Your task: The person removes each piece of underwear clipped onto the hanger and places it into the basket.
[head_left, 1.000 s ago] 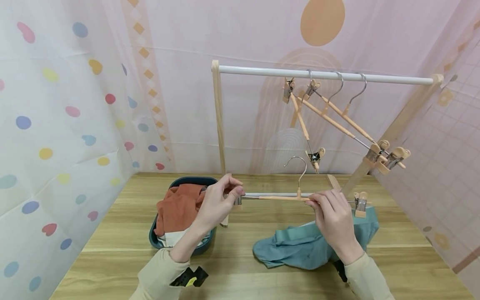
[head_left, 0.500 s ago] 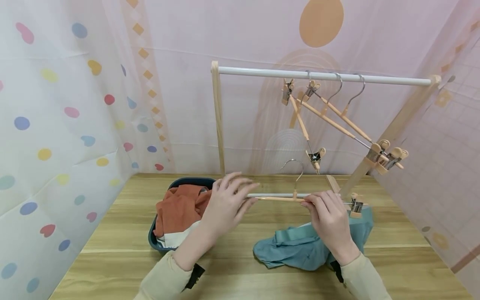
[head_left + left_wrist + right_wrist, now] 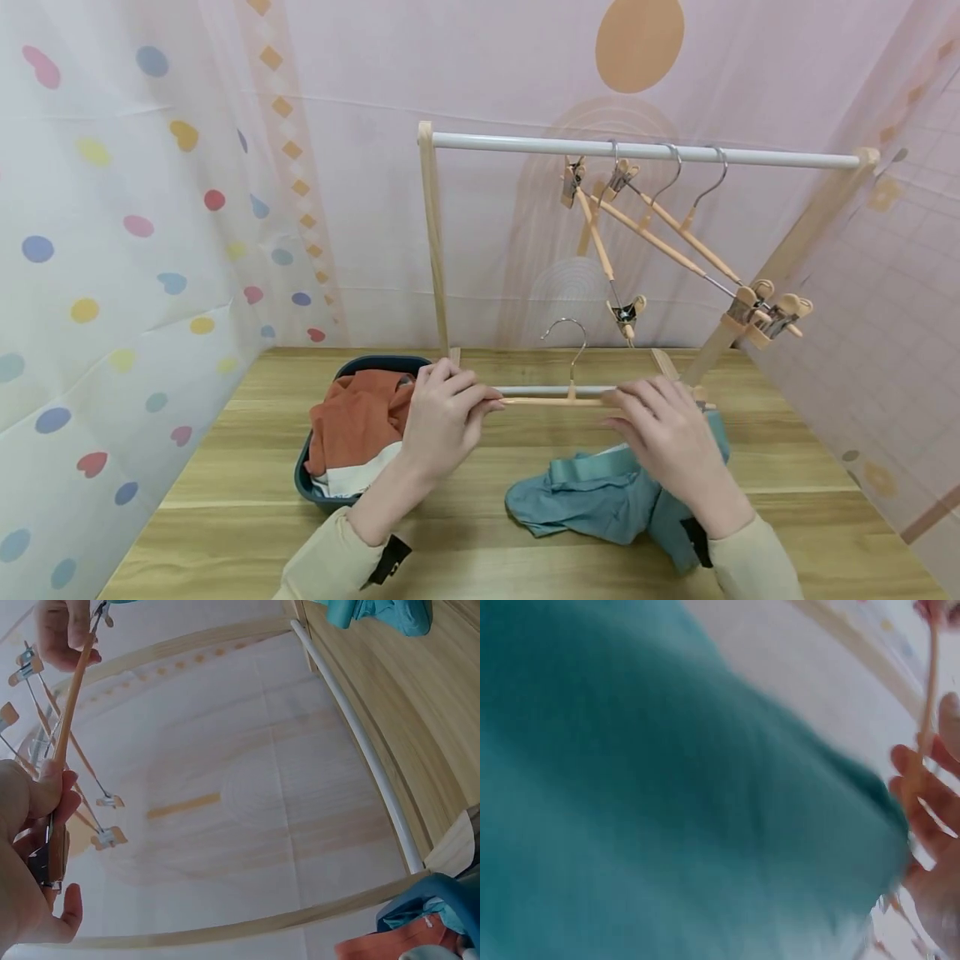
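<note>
A peach-coloured clip hanger (image 3: 540,402) is held level above the table, its metal hook pointing up. My left hand (image 3: 442,417) pinches the left part of its bar between thumb and fingers; one clip sits under that palm in the left wrist view. The right hand (image 3: 671,442) is loosened at the bar's right part, fingers against it and thumb apart in the right wrist view. A teal garment (image 3: 600,496) hangs from the hanger's right end, its other part lying on the table. The right hand mostly hides that clip, and the cloth (image 3: 667,787) fills much of the right wrist view.
Behind stands a rack with a white top rail (image 3: 525,144) and wooden posts, bearing three hangers (image 3: 660,237) with clips. A low white rail (image 3: 540,390) runs behind the held hanger. At left, a dark blue basket (image 3: 302,479) holds an orange garment (image 3: 360,417) and white cloth.
My left hand has left the hanger's left clip, spread its fingers and pinched the bar further in. The hanger has shifted slightly left. My right hand has slackened its pinch and moved toward the right clip.
</note>
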Tool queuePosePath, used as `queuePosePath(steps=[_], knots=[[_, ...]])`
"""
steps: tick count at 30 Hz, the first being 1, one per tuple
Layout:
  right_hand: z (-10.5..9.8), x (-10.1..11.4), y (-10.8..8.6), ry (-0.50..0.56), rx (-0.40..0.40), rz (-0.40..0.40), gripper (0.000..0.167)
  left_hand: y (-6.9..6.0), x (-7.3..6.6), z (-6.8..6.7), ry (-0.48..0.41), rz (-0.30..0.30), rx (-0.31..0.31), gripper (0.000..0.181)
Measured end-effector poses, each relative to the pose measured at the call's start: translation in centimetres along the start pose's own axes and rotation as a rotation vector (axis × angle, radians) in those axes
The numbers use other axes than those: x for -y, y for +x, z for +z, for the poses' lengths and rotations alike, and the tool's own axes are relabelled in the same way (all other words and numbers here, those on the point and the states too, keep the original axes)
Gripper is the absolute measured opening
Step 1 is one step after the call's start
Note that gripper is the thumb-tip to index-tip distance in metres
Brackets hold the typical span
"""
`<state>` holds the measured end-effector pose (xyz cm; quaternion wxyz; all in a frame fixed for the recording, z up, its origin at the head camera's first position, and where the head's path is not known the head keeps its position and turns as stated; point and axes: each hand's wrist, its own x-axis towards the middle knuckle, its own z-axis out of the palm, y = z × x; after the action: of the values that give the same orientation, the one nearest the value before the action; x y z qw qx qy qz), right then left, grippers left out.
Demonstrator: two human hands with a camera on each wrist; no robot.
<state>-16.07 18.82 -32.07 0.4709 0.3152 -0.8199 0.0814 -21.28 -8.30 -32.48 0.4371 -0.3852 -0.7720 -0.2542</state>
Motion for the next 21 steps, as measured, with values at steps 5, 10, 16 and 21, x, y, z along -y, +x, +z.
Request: queuePosePath(steps=[5, 10, 16, 21], knots=[[-2.8, -1.6, 0.0, -0.045, 0.040, 0.108, 0.051, -0.3, 0.5, -0.1, -0.012, -0.006, -0.021, 0.011], [-4.8, -3.1, -0.4, -0.048, 0.101, 0.214, 0.052, -0.5, 0.7, 0.0, -0.018, 0.020, -0.045, 0.035], [-5.9, -3.9, -1.1, 0.092, 0.338, 0.387, 0.024, -0.7, 1.0, 0.2, -0.024, 0.043, -0.101, 0.039], [-6.1, -4.0, -1.2, 0.138, 0.424, 0.443, 0.023, -0.8, 1.1, 0.2, -0.020, 0.057, -0.123, 0.036]])
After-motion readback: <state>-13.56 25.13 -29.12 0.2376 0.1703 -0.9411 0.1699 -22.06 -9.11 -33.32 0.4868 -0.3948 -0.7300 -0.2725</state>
